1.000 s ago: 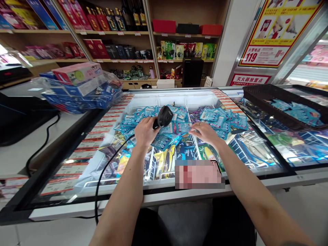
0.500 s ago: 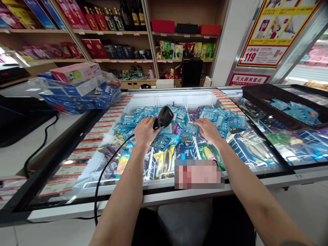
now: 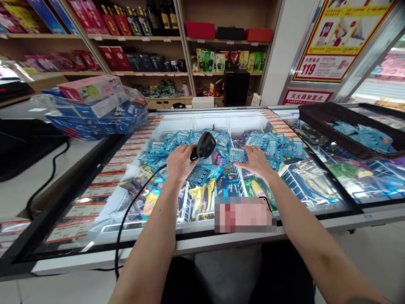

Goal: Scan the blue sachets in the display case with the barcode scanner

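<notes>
My left hand is closed around the handle of a black barcode scanner, whose head points to the right over the packets. Beside it, a small light-blue packet with a white label lies face up on the glass. My right hand is at that packet's right edge, thumb and index finger spread apart there. Loose blue packets spread out to the left of the scanner. Another pile of blue packets lies right of my right hand.
Under the glass top of the chest freezer are baskets of wrapped goods. A blurred-out phone lies at the near edge. The scanner's cable hangs on the left. A dark tray with blue packets stands right; bagged boxes sit left.
My right thumb and index finger have spread from a pinch at the packet, which now lies flatter and turned slightly. The scanner has shifted only a little.
</notes>
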Demonstrator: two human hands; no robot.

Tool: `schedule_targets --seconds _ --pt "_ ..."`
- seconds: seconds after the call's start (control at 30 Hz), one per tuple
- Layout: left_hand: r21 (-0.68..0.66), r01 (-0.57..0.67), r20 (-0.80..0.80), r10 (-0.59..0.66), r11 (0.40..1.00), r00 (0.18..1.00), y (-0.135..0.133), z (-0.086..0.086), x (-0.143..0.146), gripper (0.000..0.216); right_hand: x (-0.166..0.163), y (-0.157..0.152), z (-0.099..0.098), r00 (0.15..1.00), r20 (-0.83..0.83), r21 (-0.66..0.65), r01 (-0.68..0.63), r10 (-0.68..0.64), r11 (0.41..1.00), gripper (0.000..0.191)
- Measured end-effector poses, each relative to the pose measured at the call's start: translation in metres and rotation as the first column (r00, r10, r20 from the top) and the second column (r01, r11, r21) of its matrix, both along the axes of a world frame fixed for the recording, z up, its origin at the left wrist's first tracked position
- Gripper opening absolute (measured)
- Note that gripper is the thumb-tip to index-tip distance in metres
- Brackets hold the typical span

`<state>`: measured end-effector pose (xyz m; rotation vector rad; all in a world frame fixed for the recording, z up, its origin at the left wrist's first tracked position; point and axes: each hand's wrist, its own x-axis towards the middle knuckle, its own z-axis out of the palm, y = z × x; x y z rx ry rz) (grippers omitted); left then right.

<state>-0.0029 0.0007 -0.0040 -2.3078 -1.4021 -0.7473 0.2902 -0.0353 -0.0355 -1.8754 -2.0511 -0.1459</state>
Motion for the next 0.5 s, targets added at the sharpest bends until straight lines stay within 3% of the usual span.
schedule_targets --seconds 0.13,0.4,0.5 --pt "-0.002 0.006 0.009 -0.006 1.0 1.0 -0.0001 -0.0008 -0.0001 0.032 0.0011 0.0009 -0.0021 0.999 0.034 0.025 0.038 -0.039 0.999 0.091" --pt "0.015 0.024 -0.03 -0.024 1.0 0.999 0.0 -0.0014 0.0022 0.031 0.0048 0.0068 -0.0064 0.999 -0.049 -0.006 -0.016 0.016 1.0 0.047" --pt "0.011 0.03 -0.038 -0.03 0.999 0.999 -0.0011 -0.0009 0.0036 0.03 -0.0002 0.0074 -0.0098 0.996 -0.091 -0.018 0.008 -0.01 1.0 0.047"
